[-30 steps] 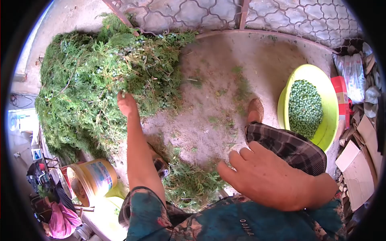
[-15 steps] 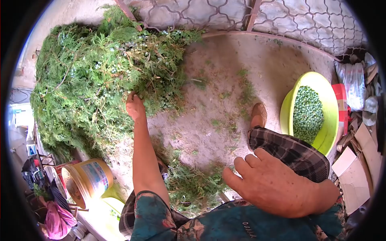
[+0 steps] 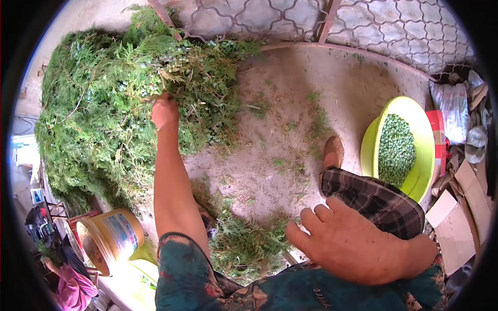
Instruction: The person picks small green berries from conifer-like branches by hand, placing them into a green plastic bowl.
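Note:
My left hand (image 3: 166,111) reaches into the near side of a large heap of green conifer branches (image 3: 98,111), which carry small pale bluish-green cones. Its fingers are closed around a thin conifer branch (image 3: 164,79) that sticks up beyond them. Over my lap, close to the camera, is my right hand (image 3: 353,243), back upward and fingers curled. Its palm and fingertips are hidden, so whatever it may hold does not show. A yellow-green tub (image 3: 426,155) at the right contains many small round green cones (image 3: 397,150).
Loose sprigs (image 3: 249,241) lie on the floor between my legs. A yellow bucket (image 3: 122,233) lies tipped at the lower left. Flattened cardboard (image 3: 454,228) and plastic bags (image 3: 450,111) are at the right. A metal lattice (image 3: 394,31) runs along the back.
My left hand has moved up and slightly left, farther into the heap, and a thin branch now shows at its fingers. The right hand has stayed almost still.

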Demonstrator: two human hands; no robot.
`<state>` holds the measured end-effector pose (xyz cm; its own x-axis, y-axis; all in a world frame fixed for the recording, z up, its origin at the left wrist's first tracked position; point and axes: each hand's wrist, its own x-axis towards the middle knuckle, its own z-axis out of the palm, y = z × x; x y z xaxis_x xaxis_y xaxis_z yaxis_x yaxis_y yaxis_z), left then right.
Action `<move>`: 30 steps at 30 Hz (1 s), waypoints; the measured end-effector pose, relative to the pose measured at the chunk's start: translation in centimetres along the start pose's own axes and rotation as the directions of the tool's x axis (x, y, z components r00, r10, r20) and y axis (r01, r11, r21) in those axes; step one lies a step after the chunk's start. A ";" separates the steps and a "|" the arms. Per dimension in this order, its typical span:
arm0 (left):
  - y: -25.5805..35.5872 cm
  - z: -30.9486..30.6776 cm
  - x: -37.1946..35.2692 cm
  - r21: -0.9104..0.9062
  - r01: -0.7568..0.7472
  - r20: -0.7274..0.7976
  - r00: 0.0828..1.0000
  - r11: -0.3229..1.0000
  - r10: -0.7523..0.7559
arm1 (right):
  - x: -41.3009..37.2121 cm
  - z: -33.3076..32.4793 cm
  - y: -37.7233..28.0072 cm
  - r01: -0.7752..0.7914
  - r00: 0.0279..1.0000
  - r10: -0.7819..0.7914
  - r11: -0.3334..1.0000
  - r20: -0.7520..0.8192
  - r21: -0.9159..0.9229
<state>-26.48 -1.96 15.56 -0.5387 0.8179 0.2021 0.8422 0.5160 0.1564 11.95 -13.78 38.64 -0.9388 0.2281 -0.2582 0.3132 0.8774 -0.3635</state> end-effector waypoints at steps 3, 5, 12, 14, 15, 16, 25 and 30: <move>-0.8 -1.0 -1.9 -0.220 0.105 -0.085 0.988 0.970 -0.126 | 0.0 -0.7 0.0 -0.075 0.991 0.078 0.997 0.108 -0.027; -2.1 -1.2 -3.0 -0.536 0.125 -0.222 0.933 0.835 -0.282 | -0.3 -0.4 -0.2 -0.062 0.993 0.062 0.998 0.098 -0.011; -7.5 -1.4 -2.5 -0.724 0.672 0.435 0.619 0.154 -0.654 | -1.2 0.8 -0.3 -0.038 0.997 0.038 0.999 0.074 0.009; -8.0 -2.9 -2.6 -0.729 0.636 0.673 0.596 -0.255 -0.438 | -1.0 1.2 0.1 -0.031 1.000 0.031 0.997 0.002 0.064; -7.4 -4.5 -3.0 -0.733 0.632 0.669 0.603 -0.252 -0.435 | -0.7 1.2 0.2 -0.032 0.999 0.033 0.998 -0.005 0.060; -6.5 -6.3 -3.4 -0.758 0.582 0.653 0.683 -0.295 -0.327 | -0.3 1.0 0.3 -0.061 0.995 0.066 0.996 -0.078 0.062; 5.5 -22.9 -11.1 -0.883 0.463 0.461 0.886 -0.075 0.050 | 3.0 -1.6 0.9 0.133 0.618 0.366 0.824 -0.696 0.551; 8.5 -27.4 -16.5 -0.939 0.345 0.341 0.931 -0.009 0.132 | 4.2 -2.3 0.8 0.293 0.401 0.386 0.805 -0.831 0.516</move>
<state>-11.07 -18.04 40.08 -0.3825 0.9160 -0.1207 -0.2157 0.0385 0.9757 7.90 -11.16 39.31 -0.3747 0.7810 0.4997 0.0506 0.5554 -0.8301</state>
